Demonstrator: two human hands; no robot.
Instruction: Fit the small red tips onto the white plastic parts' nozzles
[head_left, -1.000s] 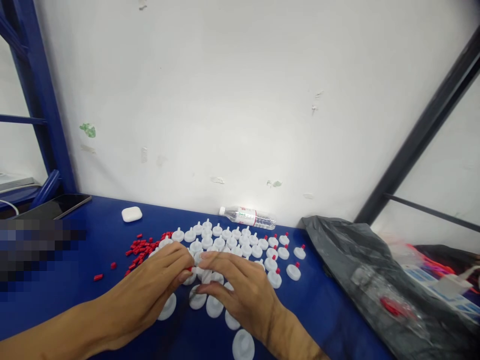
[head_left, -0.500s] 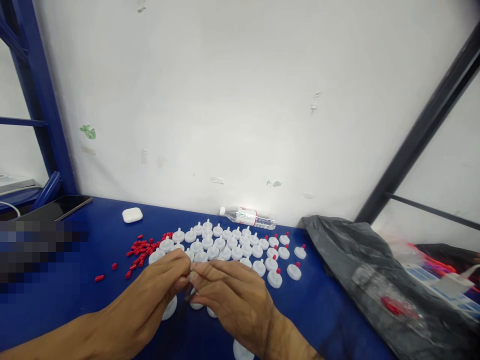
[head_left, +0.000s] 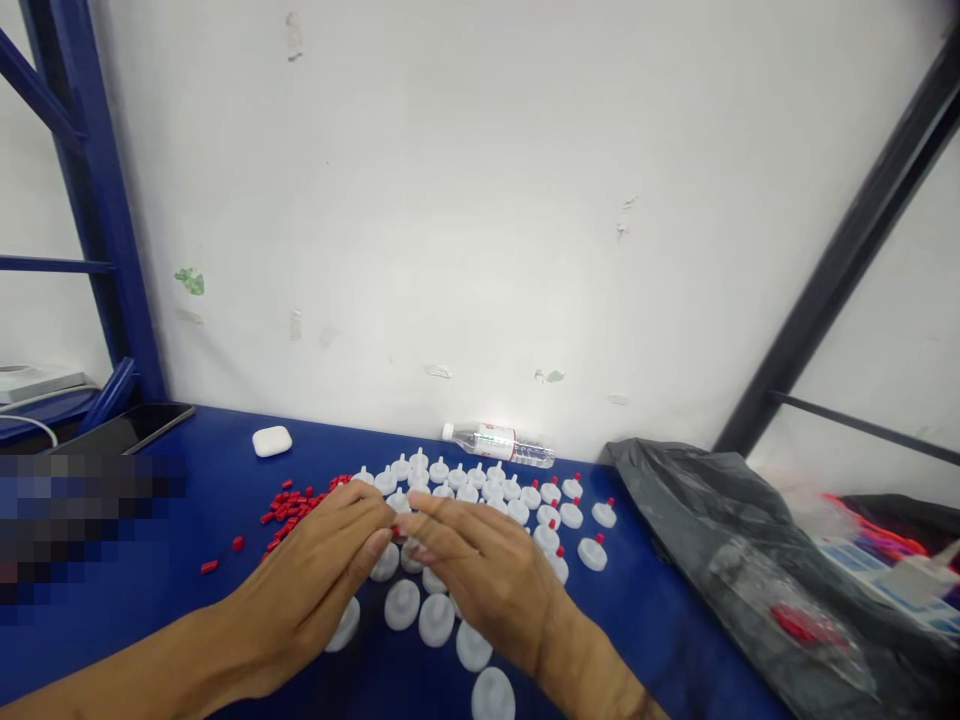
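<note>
Many white round caps with nozzles (head_left: 402, 604) stand on the blue table (head_left: 172, 590). My left hand (head_left: 330, 565) and my right hand (head_left: 480, 570) meet over the middle of them, fingers closed. A bit of red shows between the fingertips at a nozzle, but which hand grips it is hidden. Small red tips (head_left: 289, 508) lie in a loose pile left of the caps, partly behind my left hand. Several white caps at the right carry red tips on their nozzles (head_left: 592, 552).
A clear bottle (head_left: 499, 443) lies by the wall. A white case (head_left: 272, 441) and a phone (head_left: 146, 425) are at the back left. Grey plastic (head_left: 697, 530) with a clear bag (head_left: 795, 610) covers the right side. Blue and black frame posts rise at both sides.
My hands have lifted a little and their fingers have loosened, showing more white caps beneath them. The view has shifted slightly.
</note>
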